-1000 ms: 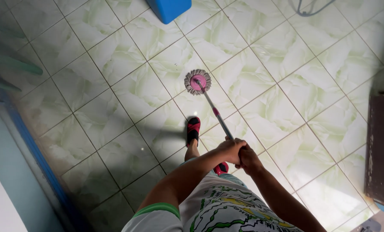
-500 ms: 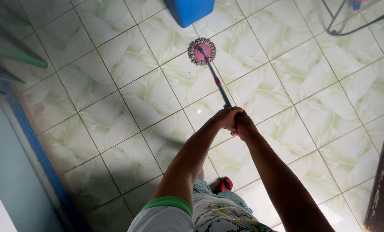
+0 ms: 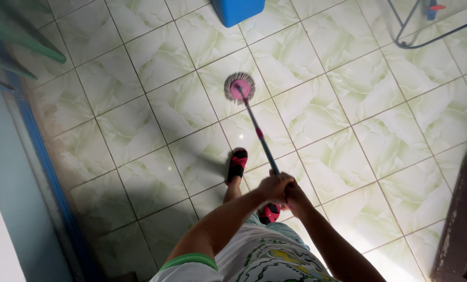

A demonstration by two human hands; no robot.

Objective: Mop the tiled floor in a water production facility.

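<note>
— Which way is that mop lying from where you stand?

— The long thin mop with the metal pole and round pink head (image 3: 239, 87) runs up and away from the hands, its pole slanting forward and a little to the person's left. The upper end is buried in the grip; the far end rests on the pale green marbled floor tiles (image 3: 343, 109), well ahead of both hands.

— What does it look like?

— The round head has a pink centre ringed with greyish-white strands, lying flat on the tile. The pole is silvery with a pink band partway down and a darker stretch nearer the hands.

— And the hands?

— The left hand (image 3: 271, 187) and right hand (image 3: 295, 194) are pressed together, both wrapped tight around the top of the pole, left slightly ahead of the right. Both forearms reach forward and converge at the grip.

— Anything close by?

— A foot in a black and pink slipper (image 3: 237, 163) stands just left of the hands, beside the pole; the other slipper (image 3: 269, 212) peeks out right beneath them. A blue plastic bin (image 3: 237, 10) sits far ahead, beyond the mop head.
</note>
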